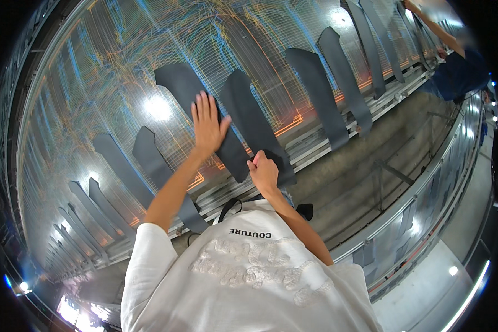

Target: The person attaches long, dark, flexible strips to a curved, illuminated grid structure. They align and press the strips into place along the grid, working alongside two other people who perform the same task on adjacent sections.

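Two long dark grey cut pieces, which look like fabric, lie side by side on the table in front of me. My left hand point(207, 124) rests flat on the left piece point(234, 156), fingers stretched toward its far end and thumb apart. Between the near ends of the two pieces is my right hand point(264, 172), its fingers closed beside the right piece point(253, 113). A small pink spot shows at its fingertips; what they grip, if anything, is too small to name.
The long table point(122, 72) is covered with coloured lines and bright light reflections. More grey pieces point(321, 91) lie in pairs along its edge on both sides. Metal rails point(315, 157) run along the near edge. A co-worker's arm point(437, 30) reaches over the table at far right.
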{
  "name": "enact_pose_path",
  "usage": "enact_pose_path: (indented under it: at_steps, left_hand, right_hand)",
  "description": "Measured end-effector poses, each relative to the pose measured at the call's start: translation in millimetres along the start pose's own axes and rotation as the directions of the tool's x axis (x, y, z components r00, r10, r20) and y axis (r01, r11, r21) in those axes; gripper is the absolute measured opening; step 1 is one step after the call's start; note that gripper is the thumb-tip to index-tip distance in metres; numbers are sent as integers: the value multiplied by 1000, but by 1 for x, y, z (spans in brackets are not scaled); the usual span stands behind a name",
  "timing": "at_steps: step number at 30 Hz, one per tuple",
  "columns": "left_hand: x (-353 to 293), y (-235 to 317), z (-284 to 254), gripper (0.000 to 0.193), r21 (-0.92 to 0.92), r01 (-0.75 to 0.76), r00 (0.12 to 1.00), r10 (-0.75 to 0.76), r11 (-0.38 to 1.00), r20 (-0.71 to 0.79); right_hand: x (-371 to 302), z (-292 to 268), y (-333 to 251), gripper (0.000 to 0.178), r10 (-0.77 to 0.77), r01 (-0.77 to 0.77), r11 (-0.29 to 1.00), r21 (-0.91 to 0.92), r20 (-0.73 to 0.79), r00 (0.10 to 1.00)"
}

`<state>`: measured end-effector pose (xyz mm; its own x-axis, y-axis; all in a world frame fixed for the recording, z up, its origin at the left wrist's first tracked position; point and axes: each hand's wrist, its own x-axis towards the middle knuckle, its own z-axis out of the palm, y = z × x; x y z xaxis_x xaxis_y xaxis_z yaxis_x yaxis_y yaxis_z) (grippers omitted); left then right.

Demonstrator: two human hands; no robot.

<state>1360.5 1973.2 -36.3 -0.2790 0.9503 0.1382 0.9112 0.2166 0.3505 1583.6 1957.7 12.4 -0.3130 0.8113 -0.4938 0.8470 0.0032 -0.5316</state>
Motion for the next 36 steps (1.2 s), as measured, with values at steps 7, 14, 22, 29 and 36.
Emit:
enact_pose_path:
  at_steps: [7,14,22,29,36]
  left_hand:
    - [-96,57,-17,104,-62,-52,949,69,997,307]
    - [-95,74,-17,118,-40,13,964,-2,999,266]
    - [-87,117,-56,127,-217,201,973,-169,955,158]
    - [-44,222,-28,51,-664,335,938,-304,668,167]
    - [81,300,56,72,-520,786,482,-194,-335,854]
  right_hand:
    - [-17,-23,8,26,-113,118,991,70,-72,991]
    - [-5,-100,37,27,-101,141,986,90,-353,930]
    - [41,-188,166,47,277,-38,936,350,-664,695]
    - [57,-203,219,47,214,-62,914,401,-348,913]
    - [34,-277,186,26,-121,118,862,492,-27,992]
